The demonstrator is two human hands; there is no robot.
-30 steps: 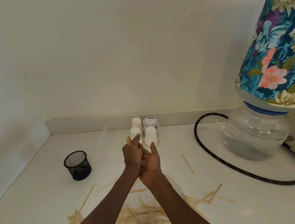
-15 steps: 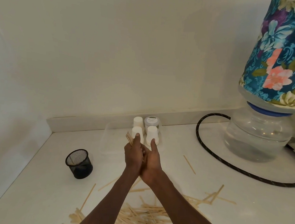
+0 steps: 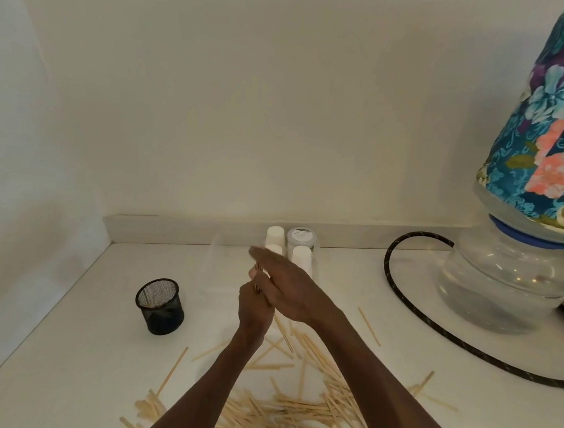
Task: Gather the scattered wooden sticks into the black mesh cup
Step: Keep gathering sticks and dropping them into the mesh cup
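The black mesh cup (image 3: pixel 159 305) stands upright on the white counter, left of my hands. My left hand (image 3: pixel 253 309) grips a small bundle of wooden sticks (image 3: pixel 258 281), held nearly upright, with its lower end poking out below the hand. My right hand (image 3: pixel 290 287) lies flat against the bundle's upper part, fingers straight and pointing left. Both hands hover above the counter, to the right of the cup and apart from it. Many loose wooden sticks (image 3: pixel 292 414) lie scattered on the counter under my forearms.
Small white cups and a lidded jar (image 3: pixel 301 245) stand by the back wall. A black hose (image 3: pixel 398 300) curves to a clear water jug (image 3: pixel 504 285) under a floral cover at right. A wall closes off the left side.
My right hand has turned from pressing beside the bundle with fingers up to lying flat across it, fingers pointing left. My left hand keeps its hold.
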